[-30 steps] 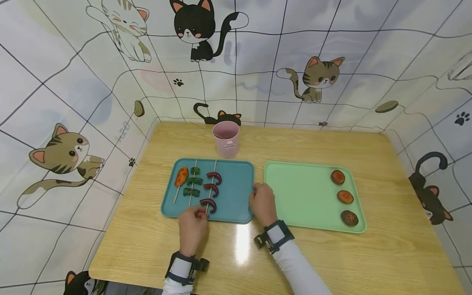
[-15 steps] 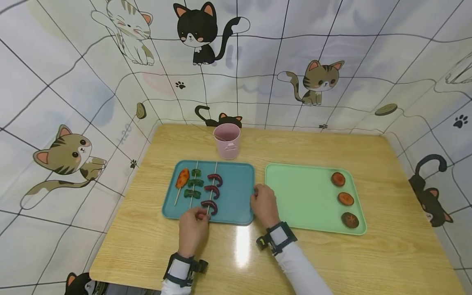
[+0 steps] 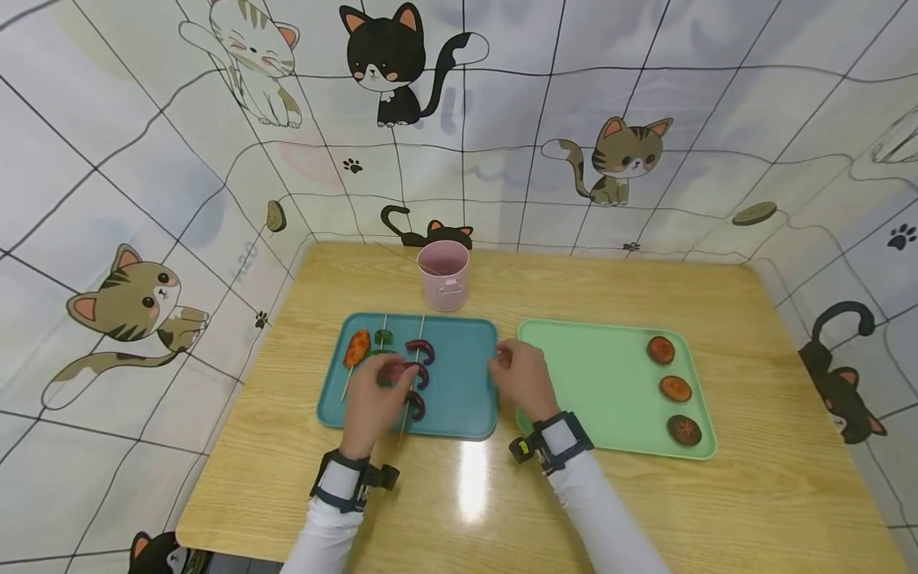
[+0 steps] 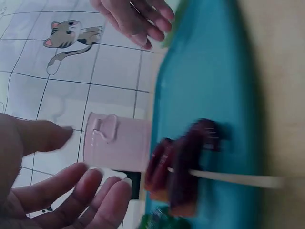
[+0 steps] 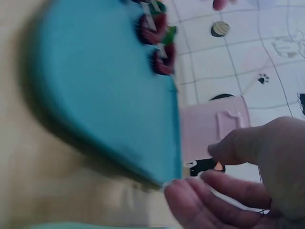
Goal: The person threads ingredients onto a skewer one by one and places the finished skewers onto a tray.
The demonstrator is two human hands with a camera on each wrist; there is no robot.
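Note:
A blue tray [image 3: 459,383] holds three wooden skewers: one with an orange piece [image 3: 356,348], one with green pieces [image 3: 383,336], and one with dark red sausage pieces [image 3: 419,351]. My left hand [image 3: 373,395] hovers over the green and red skewers, hiding part of them. In the left wrist view that hand [image 4: 71,191] is open and holds nothing, with the red skewer [image 4: 186,162] lying on the tray [image 4: 209,71]. My right hand [image 3: 519,375] hangs open between the two trays, beside the blue tray's right edge [image 5: 95,86].
A pink cup [image 3: 445,275] stands just behind the blue tray. To the right lies a light green tray [image 3: 595,383] with three round brown-orange slices [image 3: 676,388] along its right side. Cat-patterned walls enclose the wooden table [image 3: 753,494] on three sides.
My left hand has moved from the blue tray's near edge forward over the skewers. My right hand has come off the tray's right edge and shifted slightly right.

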